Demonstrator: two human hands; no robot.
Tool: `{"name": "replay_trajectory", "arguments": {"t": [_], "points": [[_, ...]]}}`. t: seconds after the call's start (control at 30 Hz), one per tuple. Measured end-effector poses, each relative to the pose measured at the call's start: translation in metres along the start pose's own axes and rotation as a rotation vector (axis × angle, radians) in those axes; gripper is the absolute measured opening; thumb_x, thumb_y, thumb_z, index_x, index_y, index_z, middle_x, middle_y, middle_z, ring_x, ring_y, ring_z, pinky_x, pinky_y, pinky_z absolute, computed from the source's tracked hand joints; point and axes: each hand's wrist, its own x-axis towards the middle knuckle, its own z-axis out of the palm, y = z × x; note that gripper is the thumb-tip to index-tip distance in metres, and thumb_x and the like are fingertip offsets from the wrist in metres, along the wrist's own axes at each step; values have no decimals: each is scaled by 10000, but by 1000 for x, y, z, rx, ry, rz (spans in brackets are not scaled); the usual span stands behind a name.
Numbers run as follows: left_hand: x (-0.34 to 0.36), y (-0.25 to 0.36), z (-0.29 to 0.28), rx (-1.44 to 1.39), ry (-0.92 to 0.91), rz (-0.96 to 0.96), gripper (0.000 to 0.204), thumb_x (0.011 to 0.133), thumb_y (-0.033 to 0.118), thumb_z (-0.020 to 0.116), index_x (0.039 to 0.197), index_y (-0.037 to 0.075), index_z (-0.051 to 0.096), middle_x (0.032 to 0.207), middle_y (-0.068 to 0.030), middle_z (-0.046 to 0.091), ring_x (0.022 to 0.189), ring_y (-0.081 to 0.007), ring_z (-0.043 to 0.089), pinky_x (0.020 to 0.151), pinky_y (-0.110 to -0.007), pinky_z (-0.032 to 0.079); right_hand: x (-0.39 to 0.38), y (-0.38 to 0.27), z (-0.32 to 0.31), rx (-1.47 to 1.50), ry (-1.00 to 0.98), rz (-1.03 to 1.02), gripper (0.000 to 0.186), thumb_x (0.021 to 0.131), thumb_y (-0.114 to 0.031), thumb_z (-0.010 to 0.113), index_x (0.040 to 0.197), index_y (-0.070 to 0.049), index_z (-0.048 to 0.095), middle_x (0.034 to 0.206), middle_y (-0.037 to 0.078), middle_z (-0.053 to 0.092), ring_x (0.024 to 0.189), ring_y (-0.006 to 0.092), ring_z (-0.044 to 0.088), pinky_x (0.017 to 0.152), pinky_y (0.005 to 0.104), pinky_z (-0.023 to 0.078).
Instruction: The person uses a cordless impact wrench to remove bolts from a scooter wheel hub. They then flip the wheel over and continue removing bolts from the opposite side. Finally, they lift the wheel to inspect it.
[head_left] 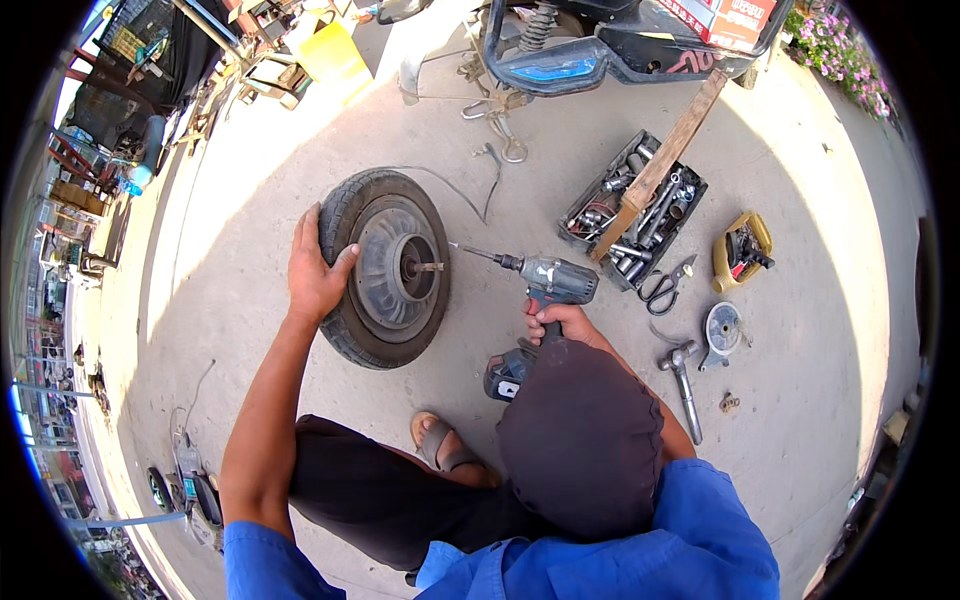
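My left hand (318,272) grips the near-left side of a hub motor wheel (378,262), thumb on the sidewall and fingers over the tread. The wheel stands tilted on the concrete, its axle (428,267) sticking out to the right and a thin cable (455,187) trailing from behind it. In my right hand (562,322) is a cordless drill (560,280), held by its handle with fingers wrapped round. A long bit (470,250) in its chuck points left; its tip is close to the tyre's right edge. My knee partly hides the right wrist and the drill's battery (508,370).
Right of the drill stands a toolbox (572,238) of sockets and wrenches, a wooden plank (660,170) across it. Nearby lie scissors (665,288), a hammer (684,390), a round metal plate (722,330) and a cut yellow container (722,268). A scooter (560,68) stands beyond.
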Motion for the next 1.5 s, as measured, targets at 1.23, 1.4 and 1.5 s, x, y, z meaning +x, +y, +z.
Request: {"name": "replay_trajectory", "arguments": {"t": [1.23,1.4,1.5], "points": [[-2,52,4,-158,-116,341,92,858,93,742,945,100,773,1518,-114,541,1476,-433,354,1187,-523,339,6,-22,68,-28,-192,43,350,753,49,654,1103,44,629,905,115,624,739,170,581,635,314,497],[-1,52,5,-159,-115,318,52,865,91,745,911,66,744,1509,-112,548,1476,-427,359,1183,-514,341,2,-22,66,-23,-147,16,377,738,73,650,1113,48,626,925,118,625,763,171,586,632,303,506],[-2,50,7,-176,-102,290,47,866,95,748,900,63,739,1510,-121,545,1474,-424,363,1185,-505,340,-7,-25,68,-19,-101,11,362,739,75,646,1099,48,631,922,114,624,765,172,590,634,298,508]]}}
